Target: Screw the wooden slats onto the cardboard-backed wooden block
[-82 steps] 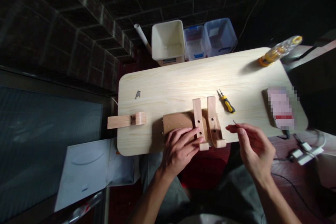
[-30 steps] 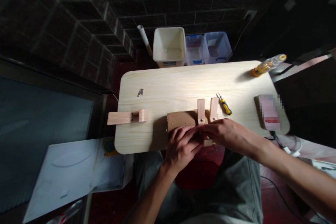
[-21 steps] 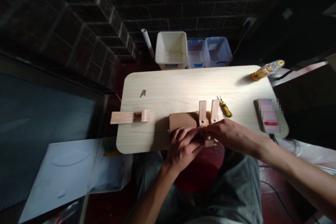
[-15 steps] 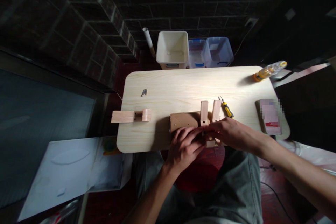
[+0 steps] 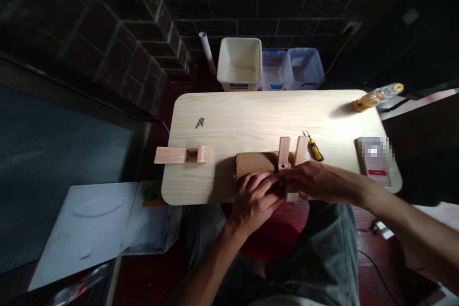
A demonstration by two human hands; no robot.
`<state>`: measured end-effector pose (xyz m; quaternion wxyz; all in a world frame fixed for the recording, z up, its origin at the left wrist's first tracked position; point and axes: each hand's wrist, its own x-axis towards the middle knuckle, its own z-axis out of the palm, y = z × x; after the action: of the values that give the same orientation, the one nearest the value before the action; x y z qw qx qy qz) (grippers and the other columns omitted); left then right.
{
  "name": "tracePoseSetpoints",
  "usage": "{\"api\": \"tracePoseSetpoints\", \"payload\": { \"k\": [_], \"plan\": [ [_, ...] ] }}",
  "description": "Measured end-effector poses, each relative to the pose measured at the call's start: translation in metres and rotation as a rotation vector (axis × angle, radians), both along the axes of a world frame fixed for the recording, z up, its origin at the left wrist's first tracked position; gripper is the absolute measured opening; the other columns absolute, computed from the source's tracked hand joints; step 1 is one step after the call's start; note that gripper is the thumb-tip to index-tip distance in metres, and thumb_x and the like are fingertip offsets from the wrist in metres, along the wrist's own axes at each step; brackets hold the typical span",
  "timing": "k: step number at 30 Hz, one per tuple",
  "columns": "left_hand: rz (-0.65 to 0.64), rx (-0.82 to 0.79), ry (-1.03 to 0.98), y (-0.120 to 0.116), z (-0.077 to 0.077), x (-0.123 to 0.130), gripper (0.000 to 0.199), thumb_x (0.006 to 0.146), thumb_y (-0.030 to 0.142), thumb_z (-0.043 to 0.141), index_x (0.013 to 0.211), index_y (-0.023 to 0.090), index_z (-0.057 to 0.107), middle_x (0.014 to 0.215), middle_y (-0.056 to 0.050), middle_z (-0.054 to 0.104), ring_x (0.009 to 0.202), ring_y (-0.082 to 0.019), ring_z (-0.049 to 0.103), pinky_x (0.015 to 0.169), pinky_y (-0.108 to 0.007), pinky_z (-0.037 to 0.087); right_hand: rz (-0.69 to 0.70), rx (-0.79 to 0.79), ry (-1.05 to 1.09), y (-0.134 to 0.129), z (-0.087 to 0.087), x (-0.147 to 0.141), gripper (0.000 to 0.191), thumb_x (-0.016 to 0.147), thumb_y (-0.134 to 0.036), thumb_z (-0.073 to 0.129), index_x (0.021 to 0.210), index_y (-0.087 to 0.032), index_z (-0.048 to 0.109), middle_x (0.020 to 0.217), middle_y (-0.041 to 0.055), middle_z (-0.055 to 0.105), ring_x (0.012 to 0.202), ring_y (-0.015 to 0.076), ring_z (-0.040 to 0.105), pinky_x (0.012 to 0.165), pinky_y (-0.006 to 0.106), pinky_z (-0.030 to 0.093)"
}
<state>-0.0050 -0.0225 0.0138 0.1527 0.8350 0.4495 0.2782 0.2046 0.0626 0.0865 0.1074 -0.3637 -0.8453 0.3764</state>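
A brown cardboard box (image 5: 253,162) lies at the front edge of the pale wooden table (image 5: 244,114). Two upright wooden pieces (image 5: 284,152) stand at its right part, with a small wooden block below them. My left hand (image 5: 256,198) rests over the box's front, its fingers bent toward the wooden pieces. Close beside it, my right hand (image 5: 308,179) has its fingers drawn together at the wooden pieces; what lies between the fingertips is hidden. Another wooden assembly (image 5: 172,155) overhangs the left table edge.
A yellow-black screwdriver (image 5: 315,150) lies right of the wooden pieces. Screws (image 5: 200,123) lie at the back left. A clear bottle-shaped container (image 5: 376,97) and a phone (image 5: 375,160) are at the right. Bins (image 5: 239,60) stand behind the table.
The whole view has shifted slightly. Both hands remain at the box and wooden pieces, with only small finger movements. The phone's screen looks different.
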Motion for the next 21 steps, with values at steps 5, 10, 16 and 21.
{"api": "tracePoseSetpoints", "payload": {
  "k": [5,10,16,21],
  "plan": [
    [-0.007,0.0,0.0,0.001,0.0,-0.001,0.012,0.091,0.03,0.067,0.1,0.029,0.075,0.131,0.0,0.066,0.12,-0.02,0.056,0.101,-0.04,0.045,0.322,-0.096,-0.138,0.008,-0.003,0.004,0.035,0.092,-0.012,0.056,0.124,-0.019,0.067,0.103,0.0058,0.076,0.083,0.016,0.071,0.072,0.024,0.053],
    [-0.005,0.002,0.02,0.001,0.001,-0.001,0.014,0.092,0.029,0.066,0.103,0.03,0.075,0.132,0.0,0.065,0.121,-0.02,0.056,0.102,-0.04,0.044,0.322,-0.153,-0.208,0.013,-0.001,0.003,0.032,0.095,-0.011,0.052,0.12,-0.021,0.068,0.097,0.0041,0.076,0.078,0.0152,0.07,0.067,0.023,0.052],
    [-0.014,0.016,0.028,0.0,-0.002,-0.001,0.014,0.092,0.028,0.066,0.102,0.032,0.074,0.13,0.001,0.066,0.121,-0.021,0.056,0.102,-0.041,0.043,0.295,-0.215,-0.228,0.013,-0.002,0.001,0.029,0.096,-0.014,0.051,0.12,-0.022,0.066,0.095,0.0024,0.075,0.074,0.0136,0.069,0.065,0.022,0.051],
    [-0.016,0.02,0.021,-0.001,-0.005,-0.002,0.019,0.092,0.028,0.065,0.108,0.033,0.074,0.13,-0.001,0.066,0.123,-0.022,0.055,0.103,-0.042,0.042,0.302,0.112,-0.233,0.006,-0.015,-0.001,0.024,0.096,-0.016,0.052,0.113,-0.018,0.067,0.098,0.0077,0.074,0.082,0.0173,0.069,0.073,0.026,0.052]
  ]
}}
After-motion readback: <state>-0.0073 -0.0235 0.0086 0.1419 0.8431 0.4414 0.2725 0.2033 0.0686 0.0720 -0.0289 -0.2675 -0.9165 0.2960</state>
